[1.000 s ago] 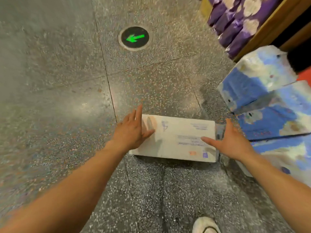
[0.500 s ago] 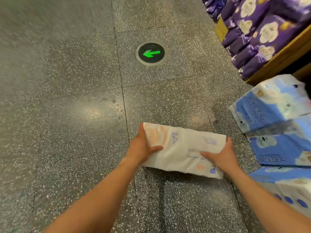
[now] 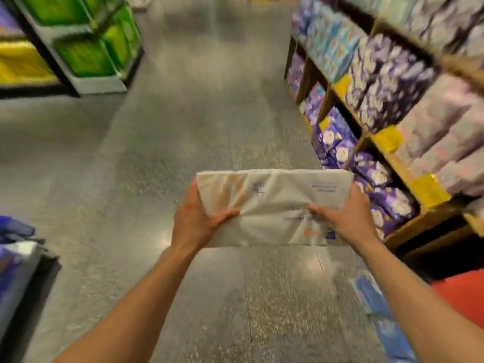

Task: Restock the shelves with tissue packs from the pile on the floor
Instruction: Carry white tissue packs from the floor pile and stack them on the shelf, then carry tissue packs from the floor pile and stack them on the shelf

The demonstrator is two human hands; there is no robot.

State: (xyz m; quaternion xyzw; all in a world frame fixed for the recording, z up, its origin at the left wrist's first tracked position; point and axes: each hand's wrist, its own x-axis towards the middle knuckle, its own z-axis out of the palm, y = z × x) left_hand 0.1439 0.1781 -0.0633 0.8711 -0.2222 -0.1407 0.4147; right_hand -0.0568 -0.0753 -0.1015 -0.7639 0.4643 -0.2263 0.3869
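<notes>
glossy speckled stone floor (image 3: 199,127); crinkled, probably plastic-wrapped tissue pack (image 3: 275,203); wooden shelves (image 3: 419,224).

The white tissue pack (image 3: 275,203), which lay flat on the floor (image 3: 199,127) a second ago with both hands only reaching for its ends, is now lifted clear and held out in front. The left hand (image 3: 195,221) and right hand (image 3: 345,221) have closed their grip on its ends, thumbs on top. The view has swung up from the blue packs (image 3: 372,292) to the shelves (image 3: 406,166) on the right.

open aisle floor (image 3: 209,113) ahead, stocked shelves (image 3: 392,142) right
</notes>
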